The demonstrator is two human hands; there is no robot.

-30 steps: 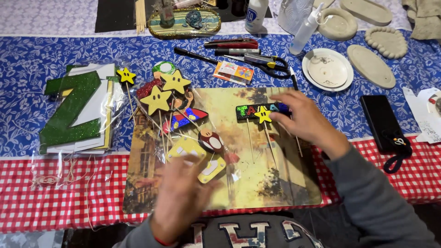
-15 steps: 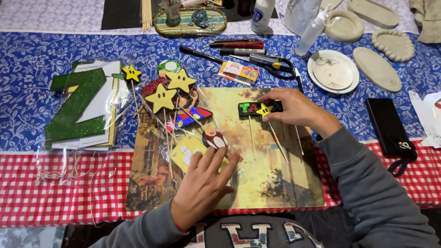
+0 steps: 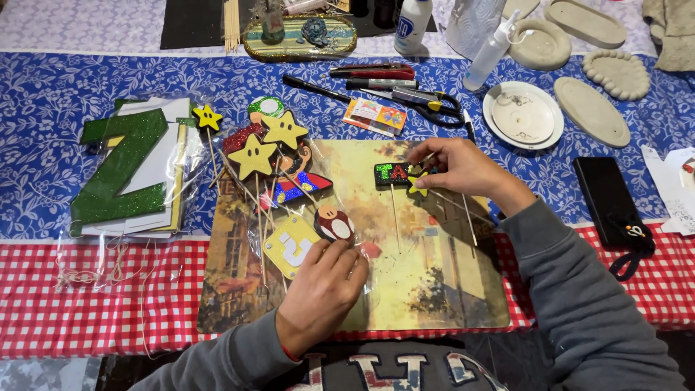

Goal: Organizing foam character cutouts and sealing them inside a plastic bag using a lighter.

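A table draped in blue floral and red checked cloths carries a painted board. At the board's far right, the right hand pinches a glittery black sign with a yellow star on sticks. The left hand rests fingers-down on the mushroom pick, grip loose.

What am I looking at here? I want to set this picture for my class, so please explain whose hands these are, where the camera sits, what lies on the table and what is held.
There is no machine: a person works with bare hands, filmed from a camera on their head looking down. The left hand rests on a picture mat beside a mushroom pick and a yellow block pick. The right hand pinches a glittery sign with a small star on thin sticks. Nearby lie yellow star picks, a green glitter letter, scissors and a black phone.
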